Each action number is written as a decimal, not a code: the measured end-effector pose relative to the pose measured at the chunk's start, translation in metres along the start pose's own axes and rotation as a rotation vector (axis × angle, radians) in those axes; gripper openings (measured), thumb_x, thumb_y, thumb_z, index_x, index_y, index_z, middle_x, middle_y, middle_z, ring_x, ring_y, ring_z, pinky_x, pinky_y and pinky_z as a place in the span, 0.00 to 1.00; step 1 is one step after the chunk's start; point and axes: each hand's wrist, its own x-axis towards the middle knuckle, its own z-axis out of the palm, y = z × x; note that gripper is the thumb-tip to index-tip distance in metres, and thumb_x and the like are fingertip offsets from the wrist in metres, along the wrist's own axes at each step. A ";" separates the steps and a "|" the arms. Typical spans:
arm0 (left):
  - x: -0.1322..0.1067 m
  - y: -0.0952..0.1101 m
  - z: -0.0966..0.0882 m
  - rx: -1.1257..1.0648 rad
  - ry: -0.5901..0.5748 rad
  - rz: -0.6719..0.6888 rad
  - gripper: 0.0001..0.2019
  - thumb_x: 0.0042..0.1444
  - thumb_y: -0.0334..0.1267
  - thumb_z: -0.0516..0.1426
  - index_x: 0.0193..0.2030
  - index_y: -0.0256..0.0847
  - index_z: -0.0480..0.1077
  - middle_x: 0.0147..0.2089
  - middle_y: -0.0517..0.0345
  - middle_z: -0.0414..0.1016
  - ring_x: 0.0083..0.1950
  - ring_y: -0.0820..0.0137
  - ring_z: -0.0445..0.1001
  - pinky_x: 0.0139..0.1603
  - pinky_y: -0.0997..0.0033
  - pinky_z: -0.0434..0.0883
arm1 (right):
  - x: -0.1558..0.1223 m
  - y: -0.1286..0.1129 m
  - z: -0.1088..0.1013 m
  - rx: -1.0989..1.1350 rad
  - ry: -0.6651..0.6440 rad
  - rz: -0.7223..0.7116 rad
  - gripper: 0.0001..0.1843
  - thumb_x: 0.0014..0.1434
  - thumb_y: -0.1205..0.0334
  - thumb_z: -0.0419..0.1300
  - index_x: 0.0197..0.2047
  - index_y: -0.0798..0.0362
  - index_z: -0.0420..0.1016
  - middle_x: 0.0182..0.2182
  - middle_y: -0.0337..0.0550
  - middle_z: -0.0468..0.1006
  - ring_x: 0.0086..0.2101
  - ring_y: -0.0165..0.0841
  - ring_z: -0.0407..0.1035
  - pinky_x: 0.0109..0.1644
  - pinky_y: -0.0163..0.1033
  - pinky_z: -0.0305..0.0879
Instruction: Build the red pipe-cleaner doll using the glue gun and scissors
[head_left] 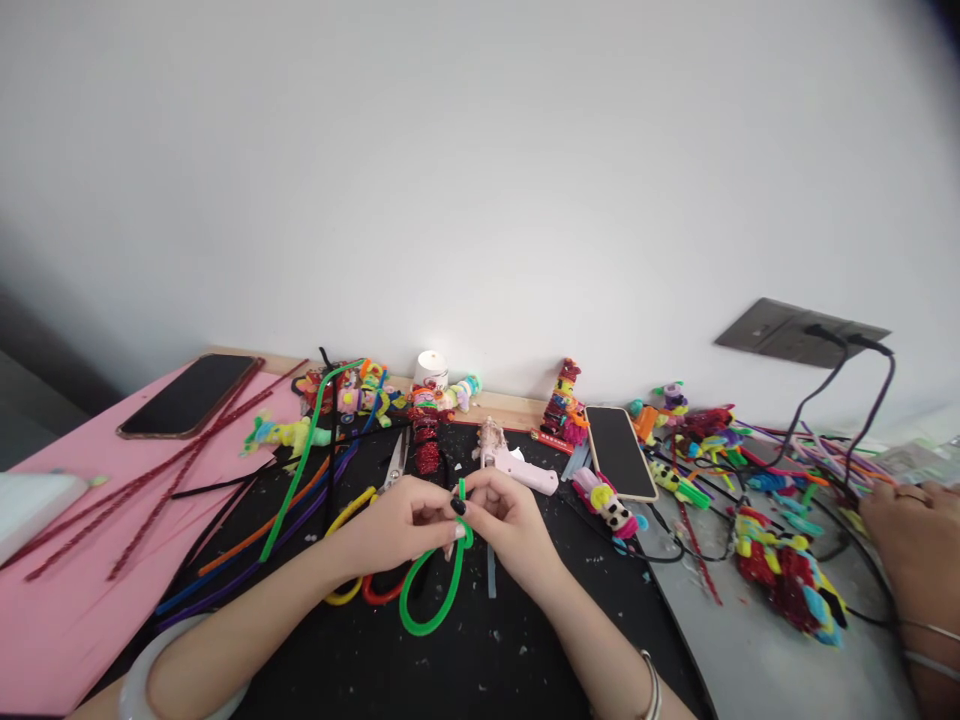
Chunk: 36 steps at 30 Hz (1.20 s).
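Note:
A green pipe cleaner is bent into a loop that hangs below my fingers, over the black work mat. My left hand pinches it from one side. From the other side my right hand grips the same pipe cleaner, thumb and fingers closed, and a short green end sticks up between the hands. Yellow and red pipe cleaners curve under my left hand. Just beyond the hands lie scissors, partly hidden, and a pale pink glue gun.
Loose pipe cleaners and a phone lie left, partly on a pink sheet. Small pipe-cleaner figures line the back. Right are another phone, black cables and another person's hand.

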 end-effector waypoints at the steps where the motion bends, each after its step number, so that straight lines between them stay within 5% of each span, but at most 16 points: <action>1: 0.000 -0.001 0.001 -0.009 -0.014 -0.015 0.12 0.55 0.41 0.56 0.23 0.37 0.69 0.18 0.64 0.64 0.21 0.76 0.60 0.23 0.76 0.57 | 0.000 0.000 0.001 0.006 0.012 0.000 0.11 0.51 0.57 0.66 0.33 0.54 0.71 0.19 0.30 0.63 0.21 0.24 0.54 0.24 0.31 0.50; 9: 0.004 -0.001 -0.001 -0.121 -0.067 -0.040 0.09 0.54 0.39 0.56 0.25 0.37 0.69 0.21 0.63 0.70 0.23 0.75 0.64 0.26 0.77 0.60 | 0.001 0.004 0.004 0.179 0.049 0.050 0.13 0.57 0.52 0.59 0.33 0.50 0.60 0.20 0.30 0.68 0.15 0.23 0.57 0.15 0.28 0.52; 21: 0.000 0.001 -0.007 -0.221 -0.370 -0.144 0.16 0.53 0.45 0.58 0.22 0.37 0.65 0.19 0.65 0.65 0.17 0.81 0.58 0.18 0.80 0.54 | 0.010 0.003 -0.017 0.434 0.503 -0.041 0.17 0.56 0.53 0.61 0.34 0.48 0.53 0.22 0.32 0.74 0.16 0.26 0.67 0.19 0.30 0.63; 23: 0.000 0.001 -0.007 -0.258 -0.343 -0.151 0.16 0.52 0.46 0.59 0.21 0.37 0.65 0.19 0.65 0.65 0.16 0.82 0.56 0.17 0.80 0.53 | 0.010 0.002 -0.017 0.479 0.465 -0.012 0.17 0.55 0.54 0.62 0.33 0.48 0.55 0.23 0.33 0.75 0.17 0.25 0.67 0.19 0.30 0.63; 30: 0.004 -0.003 -0.005 -0.324 -0.151 -0.130 0.14 0.54 0.45 0.58 0.24 0.36 0.67 0.20 0.65 0.66 0.15 0.82 0.57 0.16 0.80 0.54 | 0.008 0.002 -0.009 0.482 -0.012 0.268 0.20 0.44 0.56 0.71 0.37 0.55 0.70 0.25 0.34 0.73 0.18 0.22 0.65 0.18 0.27 0.64; 36: 0.005 -0.004 -0.004 -0.328 -0.058 -0.107 0.14 0.53 0.44 0.59 0.24 0.36 0.67 0.20 0.65 0.67 0.16 0.81 0.59 0.17 0.80 0.56 | 0.002 -0.003 -0.006 0.361 -0.168 0.343 0.19 0.45 0.55 0.71 0.30 0.55 0.65 0.17 0.29 0.69 0.14 0.19 0.56 0.14 0.24 0.53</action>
